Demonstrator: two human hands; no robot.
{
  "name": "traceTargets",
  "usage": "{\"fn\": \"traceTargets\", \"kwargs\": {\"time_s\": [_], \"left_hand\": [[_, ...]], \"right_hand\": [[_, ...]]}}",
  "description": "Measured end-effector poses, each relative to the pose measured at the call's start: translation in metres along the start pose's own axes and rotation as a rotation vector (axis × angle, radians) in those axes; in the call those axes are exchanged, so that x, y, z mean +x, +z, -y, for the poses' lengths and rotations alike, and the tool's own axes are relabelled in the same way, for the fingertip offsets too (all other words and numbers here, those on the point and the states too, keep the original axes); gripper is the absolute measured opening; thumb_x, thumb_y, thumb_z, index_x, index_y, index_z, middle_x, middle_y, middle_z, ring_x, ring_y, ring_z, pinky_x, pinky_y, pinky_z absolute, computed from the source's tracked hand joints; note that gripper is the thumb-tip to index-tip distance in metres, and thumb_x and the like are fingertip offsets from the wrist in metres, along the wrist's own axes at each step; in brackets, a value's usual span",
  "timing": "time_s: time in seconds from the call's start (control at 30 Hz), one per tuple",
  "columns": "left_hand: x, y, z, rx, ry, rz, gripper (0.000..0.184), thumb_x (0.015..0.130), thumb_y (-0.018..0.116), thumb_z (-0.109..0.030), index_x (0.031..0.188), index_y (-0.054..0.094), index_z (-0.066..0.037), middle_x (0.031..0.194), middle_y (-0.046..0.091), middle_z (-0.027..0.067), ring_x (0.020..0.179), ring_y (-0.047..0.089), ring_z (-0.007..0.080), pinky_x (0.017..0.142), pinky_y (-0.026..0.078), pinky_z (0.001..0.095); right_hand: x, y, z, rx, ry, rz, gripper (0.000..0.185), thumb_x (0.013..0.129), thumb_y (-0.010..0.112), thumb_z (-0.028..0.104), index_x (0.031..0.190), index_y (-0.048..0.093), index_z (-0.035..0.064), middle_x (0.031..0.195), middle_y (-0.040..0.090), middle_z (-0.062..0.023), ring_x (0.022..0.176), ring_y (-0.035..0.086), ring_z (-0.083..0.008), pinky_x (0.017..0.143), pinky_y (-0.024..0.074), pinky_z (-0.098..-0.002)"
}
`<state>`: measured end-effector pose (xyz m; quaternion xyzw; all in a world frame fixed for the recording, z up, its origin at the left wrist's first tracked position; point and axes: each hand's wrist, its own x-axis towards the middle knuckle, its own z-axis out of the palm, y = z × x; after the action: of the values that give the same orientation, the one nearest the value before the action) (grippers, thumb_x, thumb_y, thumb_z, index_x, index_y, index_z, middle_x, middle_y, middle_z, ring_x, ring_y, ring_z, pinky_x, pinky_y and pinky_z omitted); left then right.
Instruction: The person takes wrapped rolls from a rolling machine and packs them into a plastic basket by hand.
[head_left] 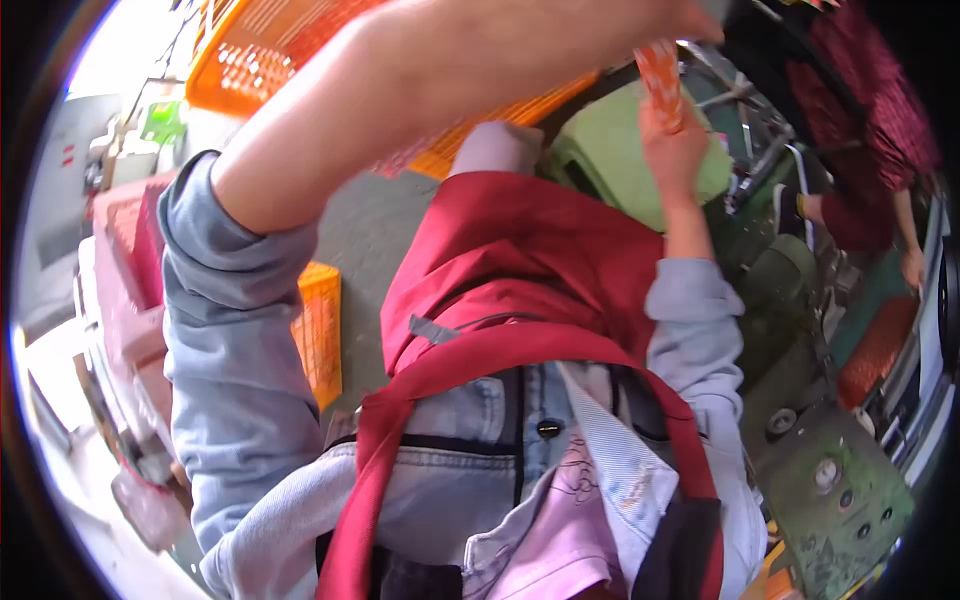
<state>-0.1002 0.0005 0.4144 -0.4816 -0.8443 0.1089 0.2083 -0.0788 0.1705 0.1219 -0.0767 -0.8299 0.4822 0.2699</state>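
My left forearm crosses the top of the view, and my left hand (pixel 692 20) is cut off by the upper edge, so its grip cannot be made out. Just below it, my right hand (pixel 672 145) is closed round the lower end of an orange-and-white patterned object (pixel 659 75). The object stands roughly upright between my two hands; its top is near my left hand. Behind my right hand is a pale green panel (pixel 605 150). A red apron (pixel 520 260) covers my lap.
Orange crates stand at the top left (pixel 240 60) and beside my left arm (pixel 320 335). A pink bin (pixel 125 270) is at the left. Green machinery (pixel 835 490) is at the lower right. Another person (pixel 850 170) in dark red is at the upper right.
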Motion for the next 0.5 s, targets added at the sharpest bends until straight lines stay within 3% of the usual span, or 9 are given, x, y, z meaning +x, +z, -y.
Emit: {"fn": "traceTargets", "kwargs": {"time_s": [0.03, 0.07, 0.13, 0.2, 0.27, 0.3, 0.4, 0.43, 0.5], "left_hand": [[-0.014, 0.003, 0.010, 0.012, -0.016, 0.034, 0.038, 0.077, 0.071, -0.032, 0.096, 0.050, -0.006, 0.093, 0.053, 0.0062, 0.100, 0.052, 0.0242, 0.113, 0.024, 0.0460], [-0.029, 0.011, 0.025, -0.004, 0.041, 0.061, 0.042, 0.075, 0.073, -0.034, 0.097, 0.051, -0.006, 0.096, 0.053, 0.0056, 0.103, 0.051, 0.0238, 0.112, 0.024, 0.0456], [-0.055, 0.032, 0.054, -0.043, 0.153, 0.091, 0.050, 0.069, 0.076, -0.038, 0.099, 0.052, -0.007, 0.101, 0.052, 0.0046, 0.108, 0.049, 0.0228, 0.111, 0.026, 0.0449], [-0.082, 0.052, 0.063, 0.364, 0.091, 0.091, 0.059, 0.064, 0.077, -0.044, 0.104, 0.053, -0.008, 0.102, 0.054, 0.0047, 0.109, 0.050, 0.0229, 0.102, 0.035, 0.0406], [-0.100, 0.044, 0.076, 0.100, -0.188, 0.304, 0.055, 0.065, 0.077, -0.043, 0.101, 0.056, -0.007, 0.099, 0.058, 0.0064, 0.105, 0.055, 0.0225, 0.085, 0.045, 0.0394], [-0.107, 0.044, 0.080, 0.099, -0.197, 0.305, 0.055, 0.065, 0.077, -0.043, 0.101, 0.056, -0.007, 0.099, 0.058, 0.0064, 0.105, 0.055, 0.0225, 0.085, 0.045, 0.0394], [-0.119, 0.046, 0.094, -0.380, -0.406, 0.920, 0.050, 0.066, 0.078, -0.041, 0.094, 0.059, -0.005, 0.094, 0.061, 0.0098, 0.095, 0.061, 0.0248, 0.074, 0.049, 0.0409], [-0.129, 0.050, 0.100, -0.380, -0.409, 0.919, 0.050, 0.066, 0.078, -0.041, 0.094, 0.059, -0.005, 0.094, 0.061, 0.0098, 0.095, 0.061, 0.0248, 0.074, 0.049, 0.0409], [-0.157, 0.066, 0.104, -0.431, -0.219, 0.473, 0.046, 0.067, 0.077, -0.039, 0.091, 0.060, -0.003, 0.092, 0.062, 0.0127, 0.090, 0.062, 0.0280, 0.073, 0.050, 0.0433]], "right_hand": [[0.009, -0.003, 0.019, -0.136, 0.027, 0.091, 0.016, 0.076, 0.066, 0.017, 0.085, 0.063, 0.0042, 0.080, 0.066, -0.0133, 0.076, 0.064, -0.0303, 0.070, 0.0508, -0.0359], [0.015, 0.002, 0.034, -0.115, 0.028, 0.115, 0.016, 0.076, 0.066, 0.017, 0.085, 0.063, 0.0042, 0.080, 0.066, -0.0133, 0.076, 0.064, -0.0303, 0.070, 0.0508, -0.0359], [0.028, 0.009, 0.060, -0.201, -0.212, 0.225, 0.019, 0.075, 0.067, 0.015, 0.089, 0.064, 0.0028, 0.073, 0.063, -0.0140, 0.067, 0.063, -0.0256, 0.065, 0.0490, -0.0352], [0.036, 0.018, 0.098, -0.184, -0.311, 0.271, 0.019, 0.075, 0.067, 0.015, 0.089, 0.064, 0.0033, 0.073, 0.063, -0.0132, 0.068, 0.062, -0.0270, 0.065, 0.0487, -0.0355], [0.036, 0.025, 0.126, -0.182, -0.445, 0.327, 0.019, 0.075, 0.067, 0.016, 0.089, 0.063, 0.0044, 0.073, 0.062, -0.0118, 0.068, 0.061, -0.0299, 0.064, 0.0480, -0.0360], [0.038, 0.030, 0.131, -0.181, -0.450, 0.334, 0.019, 0.075, 0.067, 0.016, 0.089, 0.063, 0.0044, 0.073, 0.062, -0.0118, 0.068, 0.061, -0.0299, 0.064, 0.0480, -0.0360], [0.052, 0.042, 0.137, -0.538, -1.025, -0.096, 0.022, 0.072, 0.069, 0.016, 0.090, 0.062, 0.0062, 0.076, 0.062, -0.0100, 0.068, 0.058, -0.0302, 0.065, 0.0476, -0.0372], [0.050, 0.048, 0.141, -0.537, -1.028, -0.095, 0.022, 0.072, 0.069, 0.016, 0.090, 0.062, 0.0062, 0.076, 0.062, -0.0100, 0.068, 0.058, -0.0302, 0.065, 0.0476, -0.0372], [0.033, 0.053, 0.148, -0.594, -0.631, 0.252, 0.025, 0.070, 0.071, 0.015, 0.092, 0.062, 0.0063, 0.077, 0.061, -0.0085, 0.067, 0.056, -0.0303, 0.066, 0.0476, -0.0371]]}}
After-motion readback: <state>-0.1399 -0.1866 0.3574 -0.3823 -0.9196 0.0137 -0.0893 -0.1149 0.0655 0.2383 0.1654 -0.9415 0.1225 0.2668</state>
